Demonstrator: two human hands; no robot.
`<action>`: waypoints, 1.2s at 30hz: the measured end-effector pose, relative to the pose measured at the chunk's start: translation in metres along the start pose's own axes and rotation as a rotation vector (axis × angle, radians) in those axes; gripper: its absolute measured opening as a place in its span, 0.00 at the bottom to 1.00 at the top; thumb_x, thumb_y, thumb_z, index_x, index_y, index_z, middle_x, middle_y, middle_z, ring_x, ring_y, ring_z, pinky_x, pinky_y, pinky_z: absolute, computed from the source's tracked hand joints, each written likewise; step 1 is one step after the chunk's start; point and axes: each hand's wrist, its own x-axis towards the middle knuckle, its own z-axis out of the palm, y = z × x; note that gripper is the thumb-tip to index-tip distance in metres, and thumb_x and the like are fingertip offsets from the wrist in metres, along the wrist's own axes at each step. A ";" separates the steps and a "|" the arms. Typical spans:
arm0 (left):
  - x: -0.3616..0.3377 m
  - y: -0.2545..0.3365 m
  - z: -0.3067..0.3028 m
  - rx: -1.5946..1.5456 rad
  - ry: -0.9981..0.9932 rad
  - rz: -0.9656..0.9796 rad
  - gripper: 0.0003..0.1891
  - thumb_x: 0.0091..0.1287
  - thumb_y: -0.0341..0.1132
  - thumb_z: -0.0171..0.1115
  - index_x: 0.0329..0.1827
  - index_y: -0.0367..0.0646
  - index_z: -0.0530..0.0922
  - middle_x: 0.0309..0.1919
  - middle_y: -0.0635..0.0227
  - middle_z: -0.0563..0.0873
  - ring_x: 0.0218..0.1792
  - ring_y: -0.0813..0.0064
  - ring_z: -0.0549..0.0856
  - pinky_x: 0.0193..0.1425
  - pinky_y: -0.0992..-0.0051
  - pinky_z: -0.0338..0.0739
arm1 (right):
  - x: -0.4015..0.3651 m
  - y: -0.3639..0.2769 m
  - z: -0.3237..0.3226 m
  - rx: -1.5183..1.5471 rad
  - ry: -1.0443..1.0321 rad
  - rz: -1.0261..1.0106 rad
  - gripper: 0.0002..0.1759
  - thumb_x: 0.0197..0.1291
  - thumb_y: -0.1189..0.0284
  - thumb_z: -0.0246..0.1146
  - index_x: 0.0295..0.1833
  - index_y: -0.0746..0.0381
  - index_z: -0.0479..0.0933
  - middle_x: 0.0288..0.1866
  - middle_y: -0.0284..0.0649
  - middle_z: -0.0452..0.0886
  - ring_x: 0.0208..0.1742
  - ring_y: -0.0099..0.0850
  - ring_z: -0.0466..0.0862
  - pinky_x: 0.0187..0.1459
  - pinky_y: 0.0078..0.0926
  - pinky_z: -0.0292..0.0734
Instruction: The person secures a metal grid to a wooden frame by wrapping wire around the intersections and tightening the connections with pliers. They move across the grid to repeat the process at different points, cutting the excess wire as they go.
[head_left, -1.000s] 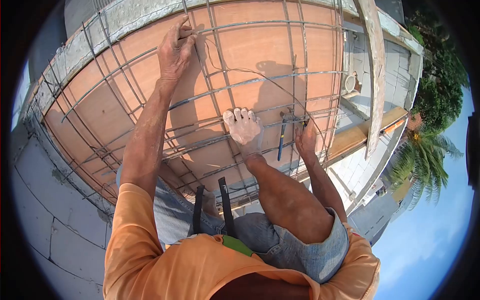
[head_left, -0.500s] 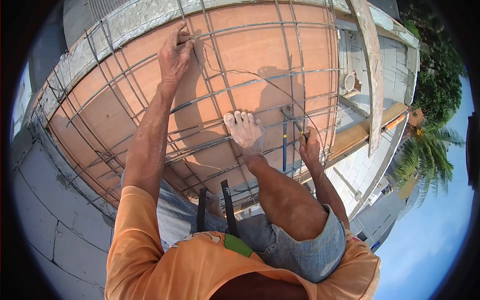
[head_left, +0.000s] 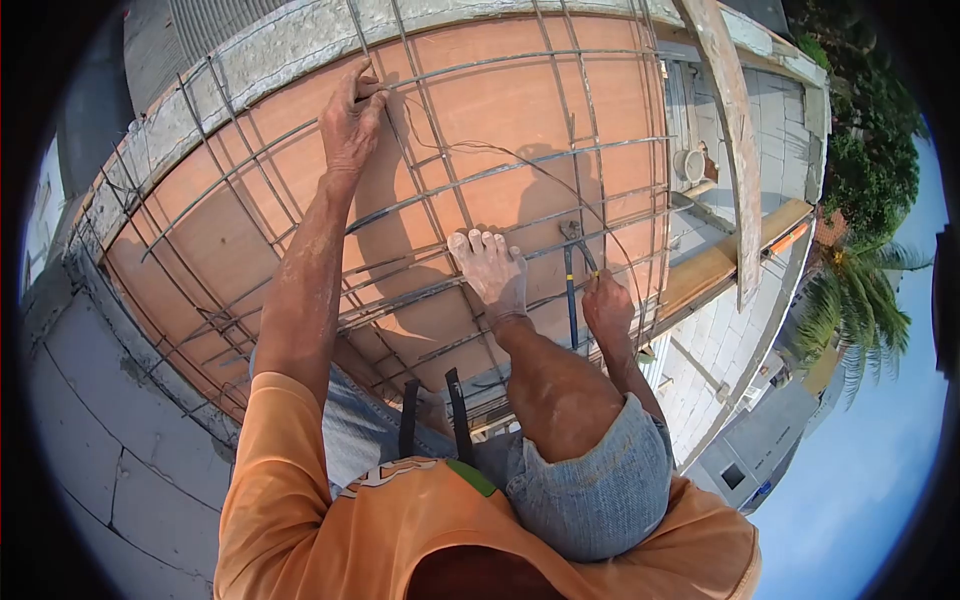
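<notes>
Up at the far side of the steel mesh, my left hand [head_left: 350, 122] is closed at a crossing of thin rebar [head_left: 470, 68], its fingertips pinched about the bar. My right hand [head_left: 608, 305] wraps around one handle of a pair of pincers [head_left: 572, 290]. The other handle, blue with a yellow band, swings apart from the hand. The pincers' jaws [head_left: 571, 231] point away from me, over the mesh near a bar. A thin tie wire [head_left: 490, 147] curves loosely across the mesh between my hands. My bare foot [head_left: 490, 270] stands on the bars.
Under the mesh lies an orange-brown plywood sheet [head_left: 490, 105]. A rough concrete edge [head_left: 270, 62] borders the far side. To the right are a wooden plank [head_left: 735, 130], a timber beam [head_left: 720, 265] and a white block wall [head_left: 785, 140]. Bar ends stick up at left.
My right hand has closed more around the pincers' handle, its index finger no longer stretched out. The left hand stays at the same crossing. The view has shifted slightly.
</notes>
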 end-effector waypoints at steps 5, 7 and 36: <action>-0.009 -0.003 0.002 0.043 -0.007 0.014 0.24 0.64 0.31 0.67 0.64 0.41 0.75 0.39 0.62 0.89 0.42 0.69 0.89 0.49 0.70 0.83 | 0.048 -0.049 -0.088 -0.286 -0.373 -0.089 0.08 0.57 0.70 0.64 0.38 0.64 0.82 0.32 0.53 0.85 0.37 0.50 0.87 0.38 0.44 0.82; 0.000 0.001 -0.002 0.028 -0.010 -0.009 0.24 0.64 0.31 0.67 0.64 0.40 0.75 0.39 0.62 0.89 0.42 0.70 0.89 0.50 0.70 0.83 | 0.065 -0.052 -0.090 -0.320 -0.390 -0.167 0.09 0.57 0.69 0.64 0.35 0.65 0.83 0.32 0.55 0.84 0.39 0.51 0.87 0.40 0.45 0.82; -0.001 -0.001 -0.001 -0.026 -0.013 -0.035 0.24 0.65 0.31 0.67 0.64 0.38 0.75 0.41 0.59 0.89 0.46 0.71 0.88 0.52 0.71 0.83 | 0.155 0.045 -0.071 -0.152 -0.605 -0.222 0.12 0.63 0.65 0.60 0.36 0.62 0.82 0.23 0.49 0.78 0.29 0.44 0.80 0.38 0.42 0.75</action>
